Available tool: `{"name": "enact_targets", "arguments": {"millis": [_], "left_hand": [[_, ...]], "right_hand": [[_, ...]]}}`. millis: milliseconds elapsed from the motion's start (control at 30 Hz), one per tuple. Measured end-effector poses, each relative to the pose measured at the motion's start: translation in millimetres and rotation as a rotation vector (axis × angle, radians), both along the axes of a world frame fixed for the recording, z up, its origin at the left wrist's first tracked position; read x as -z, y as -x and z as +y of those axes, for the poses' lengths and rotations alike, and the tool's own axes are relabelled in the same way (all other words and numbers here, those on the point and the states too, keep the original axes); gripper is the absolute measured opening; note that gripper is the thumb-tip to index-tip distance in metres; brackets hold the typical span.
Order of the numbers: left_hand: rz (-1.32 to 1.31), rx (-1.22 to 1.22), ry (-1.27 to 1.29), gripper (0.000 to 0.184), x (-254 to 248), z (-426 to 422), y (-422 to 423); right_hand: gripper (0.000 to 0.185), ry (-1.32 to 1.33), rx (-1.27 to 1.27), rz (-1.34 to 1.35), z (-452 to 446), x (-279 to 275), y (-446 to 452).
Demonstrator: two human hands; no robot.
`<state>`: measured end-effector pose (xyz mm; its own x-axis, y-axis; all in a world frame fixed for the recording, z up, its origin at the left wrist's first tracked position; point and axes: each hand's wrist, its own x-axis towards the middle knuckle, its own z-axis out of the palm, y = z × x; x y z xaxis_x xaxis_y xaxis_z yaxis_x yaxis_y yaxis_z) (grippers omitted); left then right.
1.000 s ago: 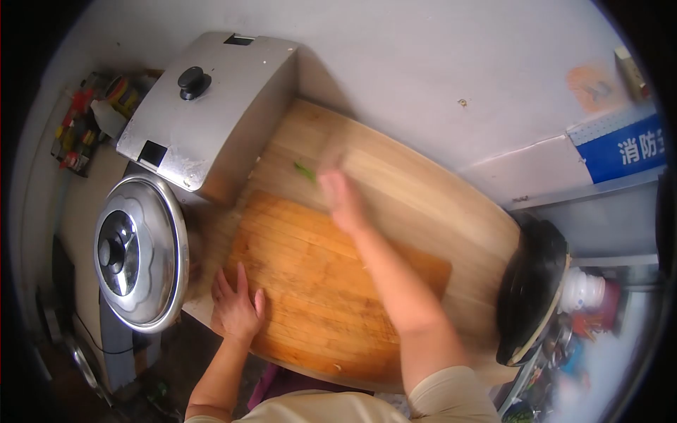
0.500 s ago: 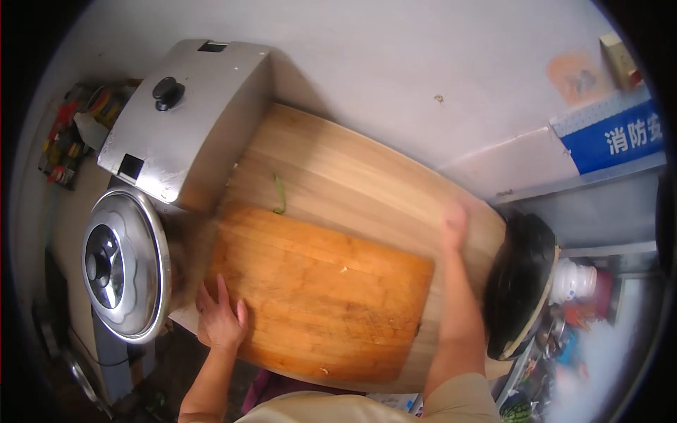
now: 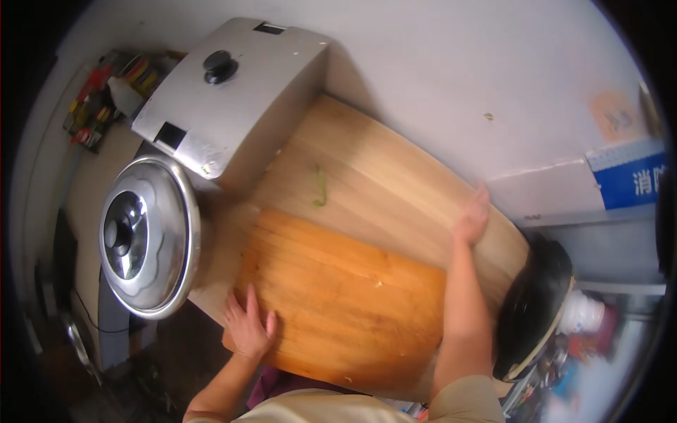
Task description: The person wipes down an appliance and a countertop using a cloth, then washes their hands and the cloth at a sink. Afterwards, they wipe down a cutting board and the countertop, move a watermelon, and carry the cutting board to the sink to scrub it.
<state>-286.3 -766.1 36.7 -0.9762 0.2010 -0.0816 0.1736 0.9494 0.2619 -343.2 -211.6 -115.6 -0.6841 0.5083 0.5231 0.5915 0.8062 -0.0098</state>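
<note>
An orange-brown wooden cutting board [image 3: 352, 296] lies on a lighter wooden tabletop [image 3: 367, 155]. My left hand [image 3: 250, 328] rests on the board's left edge, thumb and fingers spread apart. Farther back, my right hand [image 3: 472, 218] lies at the tabletop's rear edge close to the wall, fingers stretched out. I see nothing held in either hand. Beyond the board is a curled green vegetable piece [image 3: 321, 187]. A few pale scraps stick to the board.
At the left stand a large silver metal box [image 3: 233, 92] with a black knob and a round pot lid [image 3: 151, 240] with a glass centre. A dark round pan-like object [image 3: 536, 310] is by my right forearm. A blue sign [image 3: 631, 180] hangs at the right.
The view has swung, so most things appear farther right. My right hand has moved back to the table's rear edge, its fingers now extended. My left hand stays at the board's left edge.
</note>
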Motion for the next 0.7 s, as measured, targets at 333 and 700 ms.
{"name": "enact_targets", "arguments": {"millis": [333, 700], "left_hand": [[-0.003, -0.031, -0.085, 0.070, 1, 0, -17], [-0.002, -0.038, -0.246, 0.070, 4, -8, -16]], "right_hand": [[0.045, 0.556, -0.174, 0.226, -175, -83, 211], [0.045, 0.588, -0.583, 0.249, -205, -72, 252]]}}
